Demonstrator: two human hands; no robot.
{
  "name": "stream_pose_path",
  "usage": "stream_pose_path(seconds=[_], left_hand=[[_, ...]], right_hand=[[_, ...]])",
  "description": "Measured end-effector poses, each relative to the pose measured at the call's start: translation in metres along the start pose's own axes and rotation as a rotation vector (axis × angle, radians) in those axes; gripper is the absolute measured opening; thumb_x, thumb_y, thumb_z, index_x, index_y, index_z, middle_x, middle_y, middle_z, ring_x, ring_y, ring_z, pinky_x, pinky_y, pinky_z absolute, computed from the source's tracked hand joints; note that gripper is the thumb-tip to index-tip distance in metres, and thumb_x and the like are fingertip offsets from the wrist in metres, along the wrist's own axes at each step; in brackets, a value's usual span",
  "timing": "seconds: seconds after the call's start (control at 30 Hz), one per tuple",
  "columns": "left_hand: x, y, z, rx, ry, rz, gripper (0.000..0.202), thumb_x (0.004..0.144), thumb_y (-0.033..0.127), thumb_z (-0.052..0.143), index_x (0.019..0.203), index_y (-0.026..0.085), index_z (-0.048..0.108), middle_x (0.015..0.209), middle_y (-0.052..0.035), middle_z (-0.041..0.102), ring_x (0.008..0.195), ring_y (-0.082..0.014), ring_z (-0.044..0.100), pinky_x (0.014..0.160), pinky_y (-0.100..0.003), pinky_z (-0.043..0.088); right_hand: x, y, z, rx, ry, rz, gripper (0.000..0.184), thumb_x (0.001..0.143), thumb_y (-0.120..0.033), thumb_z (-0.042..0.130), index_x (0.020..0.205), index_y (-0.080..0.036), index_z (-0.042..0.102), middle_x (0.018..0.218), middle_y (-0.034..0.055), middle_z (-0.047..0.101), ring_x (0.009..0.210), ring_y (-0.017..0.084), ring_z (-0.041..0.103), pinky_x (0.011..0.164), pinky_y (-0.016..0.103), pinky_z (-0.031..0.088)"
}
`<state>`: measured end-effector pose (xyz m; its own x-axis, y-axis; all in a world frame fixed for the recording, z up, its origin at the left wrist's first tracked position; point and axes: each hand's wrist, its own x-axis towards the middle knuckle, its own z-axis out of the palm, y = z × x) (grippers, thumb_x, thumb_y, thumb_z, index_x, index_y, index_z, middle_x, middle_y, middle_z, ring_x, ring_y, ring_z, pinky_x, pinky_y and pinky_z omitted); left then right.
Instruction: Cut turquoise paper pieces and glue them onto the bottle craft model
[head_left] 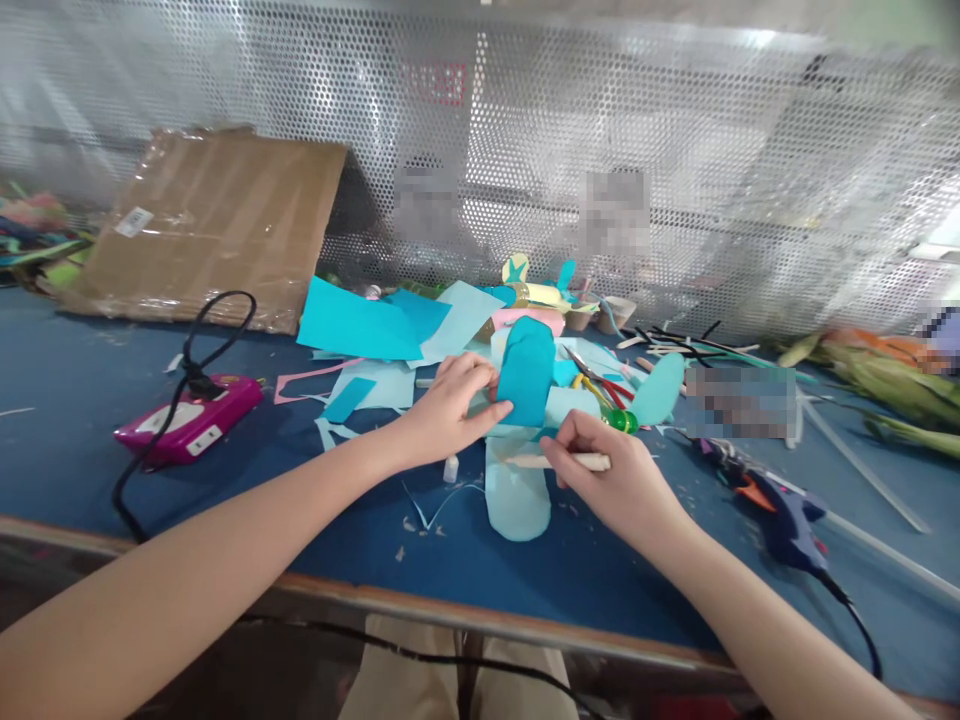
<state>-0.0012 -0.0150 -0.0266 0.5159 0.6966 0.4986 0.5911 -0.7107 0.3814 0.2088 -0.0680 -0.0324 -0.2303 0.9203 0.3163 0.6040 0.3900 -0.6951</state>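
Note:
My left hand pinches the lower edge of a rounded teal foam piece, holding it upright over the blue table. My right hand is closed round a thin pale stick, its tip pointing left under the teal piece. A light blue rounded foam shape lies flat on the table just below both hands. Green-handled scissors lie behind my right hand.
A blue glue gun with its cable lies at the right. At the left is a pink device with a black cord. Cardboard leans on the perforated metal wall. Teal paper sheets, scraps and craft pieces crowd the middle.

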Motion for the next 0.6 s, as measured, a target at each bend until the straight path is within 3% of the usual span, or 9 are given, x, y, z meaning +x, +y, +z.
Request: stream_pose_path(seconds=[0.6], left_hand=[[0.0005, -0.0018, -0.0003, 0.002, 0.001, 0.008, 0.02, 0.093, 0.036, 0.044, 0.081, 0.021, 0.039, 0.095, -0.0059, 0.048, 0.097, -0.0228, 0.043, 0.092, -0.04, 0.036]], right_hand=[[0.0002, 0.0004, 0.0017, 0.006, -0.011, -0.005, 0.027, 0.086, -0.039, 0.053, 0.067, -0.023, 0.042, 0.055, -0.0042, 0.057, 0.049, 0.012, 0.046, 0.051, 0.023, 0.037]])
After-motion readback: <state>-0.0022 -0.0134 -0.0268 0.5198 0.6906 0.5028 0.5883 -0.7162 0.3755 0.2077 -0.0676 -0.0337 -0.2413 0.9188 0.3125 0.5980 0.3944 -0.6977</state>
